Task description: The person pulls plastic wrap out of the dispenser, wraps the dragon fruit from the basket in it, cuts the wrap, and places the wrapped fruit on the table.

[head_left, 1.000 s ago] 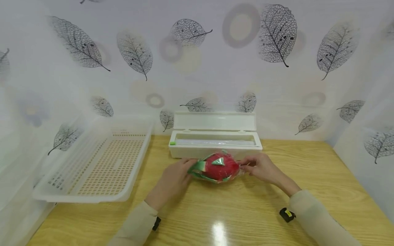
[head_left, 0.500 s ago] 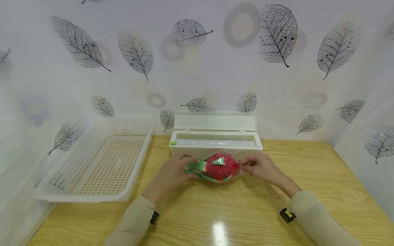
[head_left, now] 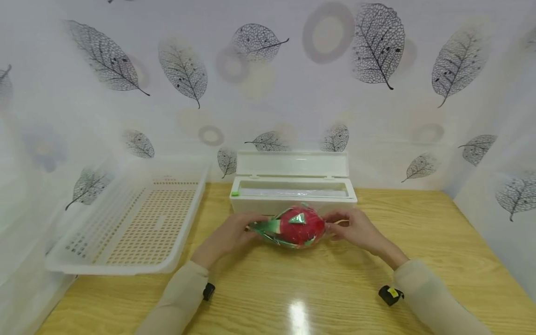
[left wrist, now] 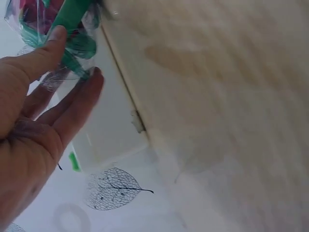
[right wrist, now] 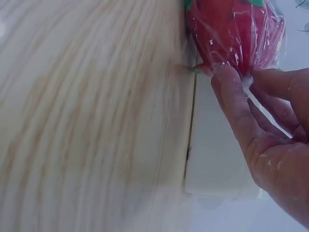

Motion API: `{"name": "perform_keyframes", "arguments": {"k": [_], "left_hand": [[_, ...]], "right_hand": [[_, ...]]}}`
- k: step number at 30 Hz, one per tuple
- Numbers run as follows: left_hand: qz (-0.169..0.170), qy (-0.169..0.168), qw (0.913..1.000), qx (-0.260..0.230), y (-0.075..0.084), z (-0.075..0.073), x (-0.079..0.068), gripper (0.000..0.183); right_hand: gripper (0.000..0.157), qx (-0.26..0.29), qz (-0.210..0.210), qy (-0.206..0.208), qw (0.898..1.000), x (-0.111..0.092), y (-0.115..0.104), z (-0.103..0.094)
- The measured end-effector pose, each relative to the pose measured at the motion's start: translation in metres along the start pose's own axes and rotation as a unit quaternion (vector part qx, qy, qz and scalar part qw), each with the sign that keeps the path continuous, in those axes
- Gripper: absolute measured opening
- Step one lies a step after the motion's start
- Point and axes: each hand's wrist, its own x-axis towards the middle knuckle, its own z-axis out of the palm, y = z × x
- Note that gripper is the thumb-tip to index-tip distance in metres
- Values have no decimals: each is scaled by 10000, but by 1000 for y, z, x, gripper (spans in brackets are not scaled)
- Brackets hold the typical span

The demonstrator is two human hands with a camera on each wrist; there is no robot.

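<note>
A red dragon fruit with green leafy scales is wrapped in clear cling film. It lies on its side just in front of a white cling film dispenser. My left hand holds the leafy end; in the left wrist view its thumb presses a green leaf while the fingers reach round the film below. At the other end, my right hand pinches the gathered tail of the film between thumb and forefinger, as the right wrist view shows.
The dispenser's lid stands raised, with a film roll inside. To the left sits a white perforated plastic basket. Wooden table surface runs underneath, and a leaf-print sheet hangs behind.
My left hand has moved slightly left along the leafy end, drawing the film and leaves outward. The right hand keeps its pinch, nearly still, and the fruit has hardly moved.
</note>
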Motion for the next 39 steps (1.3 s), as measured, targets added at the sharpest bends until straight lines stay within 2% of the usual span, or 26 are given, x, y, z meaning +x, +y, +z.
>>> {"name": "perform_keyframes", "arguments": {"k": [6,16,23,31,39], "left_hand": [[-4,-46,9982,604,4,1,6,35],[-4,19,9965,832,4,10,15,43],[-325,-31,9963,799,11,4,8,54],[-634,-140,9960,620,23,-8,-4,52],[-700,-322,9945,712,26,-7,-9,53]], "right_hand": [[17,-233,89,224,9994,1,-5,2],[19,-276,200,194,9992,-3,-10,0],[27,-182,169,8,9997,-7,-12,-1],[29,-777,50,14,9970,-12,-17,-6],[32,-957,-74,37,9954,-15,-13,-5]]}}
